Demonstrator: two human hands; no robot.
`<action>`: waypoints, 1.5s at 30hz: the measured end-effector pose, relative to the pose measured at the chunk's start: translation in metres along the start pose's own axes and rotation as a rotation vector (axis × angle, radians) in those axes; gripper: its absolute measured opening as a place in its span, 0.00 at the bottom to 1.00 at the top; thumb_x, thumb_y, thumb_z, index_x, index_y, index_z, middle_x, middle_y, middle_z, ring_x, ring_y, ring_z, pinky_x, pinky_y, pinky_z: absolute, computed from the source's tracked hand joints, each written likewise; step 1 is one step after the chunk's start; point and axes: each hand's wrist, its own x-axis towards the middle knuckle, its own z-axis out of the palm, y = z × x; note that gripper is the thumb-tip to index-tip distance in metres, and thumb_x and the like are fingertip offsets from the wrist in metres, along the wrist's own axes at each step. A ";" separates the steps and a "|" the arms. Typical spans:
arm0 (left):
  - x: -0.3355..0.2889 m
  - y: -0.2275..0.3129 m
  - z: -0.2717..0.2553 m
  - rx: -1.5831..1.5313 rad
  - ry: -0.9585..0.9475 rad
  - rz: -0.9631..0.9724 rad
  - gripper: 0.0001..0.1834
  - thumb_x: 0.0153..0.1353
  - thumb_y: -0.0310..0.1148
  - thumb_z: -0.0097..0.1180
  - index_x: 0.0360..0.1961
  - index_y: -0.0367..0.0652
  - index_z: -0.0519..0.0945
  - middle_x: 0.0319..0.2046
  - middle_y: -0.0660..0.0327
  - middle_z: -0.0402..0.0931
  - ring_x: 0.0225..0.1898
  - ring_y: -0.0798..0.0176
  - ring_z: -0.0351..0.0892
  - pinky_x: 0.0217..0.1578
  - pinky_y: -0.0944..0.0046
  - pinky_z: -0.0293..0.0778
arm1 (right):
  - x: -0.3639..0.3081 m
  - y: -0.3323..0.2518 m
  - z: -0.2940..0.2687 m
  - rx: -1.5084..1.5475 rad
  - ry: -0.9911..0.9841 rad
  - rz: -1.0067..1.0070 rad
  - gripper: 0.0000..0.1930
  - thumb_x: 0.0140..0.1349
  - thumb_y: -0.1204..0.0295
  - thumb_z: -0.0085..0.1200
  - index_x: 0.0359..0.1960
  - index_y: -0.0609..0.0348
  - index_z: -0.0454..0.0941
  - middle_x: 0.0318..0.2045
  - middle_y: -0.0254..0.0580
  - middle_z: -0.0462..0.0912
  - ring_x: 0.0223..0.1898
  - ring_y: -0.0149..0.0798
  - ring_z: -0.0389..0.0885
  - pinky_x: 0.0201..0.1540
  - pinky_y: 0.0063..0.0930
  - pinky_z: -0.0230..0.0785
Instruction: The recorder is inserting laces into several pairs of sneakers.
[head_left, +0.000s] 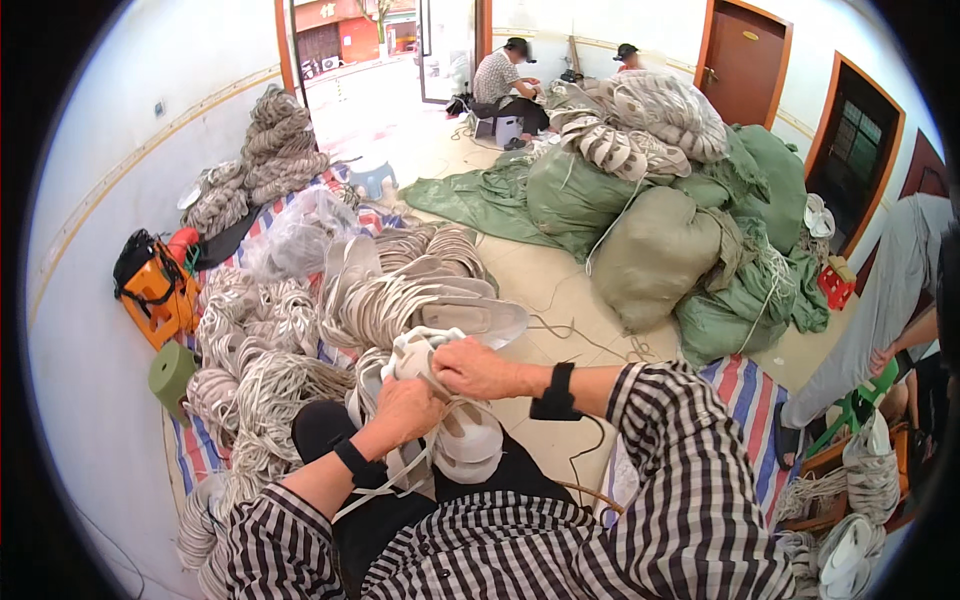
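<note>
A white, shoe-shaped piece that looks like a shoe upper (468, 440) lies over my lap, with more layers like it beneath. My left hand (408, 410) is closed on its left side, close to a pale strip that hangs down over my leg. My right hand (472, 370) is closed at its upper end, knuckles up. Fingertips of both hands are hidden, so the exact grip point does not show. Just beyond my hands lies a large bundle of pale shoe pieces (420, 305), stacked in a row.
Corded bundles (285, 390) cover a striped sheet at left, near a green stool (172, 378) and an orange crate (165, 300). Stuffed green sacks (655, 255) stand at right. A person (505, 85) sits far back; another person's leg (850, 310) is at right. Cords (570, 330) cross the floor.
</note>
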 end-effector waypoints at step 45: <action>-0.001 -0.016 -0.006 -0.837 0.377 -0.131 0.11 0.62 0.32 0.46 0.31 0.32 0.73 0.20 0.57 0.74 0.22 0.64 0.76 0.24 0.64 0.70 | -0.001 0.009 0.032 0.436 0.161 -0.049 0.08 0.61 0.69 0.46 0.32 0.62 0.71 0.28 0.49 0.74 0.33 0.52 0.73 0.39 0.42 0.65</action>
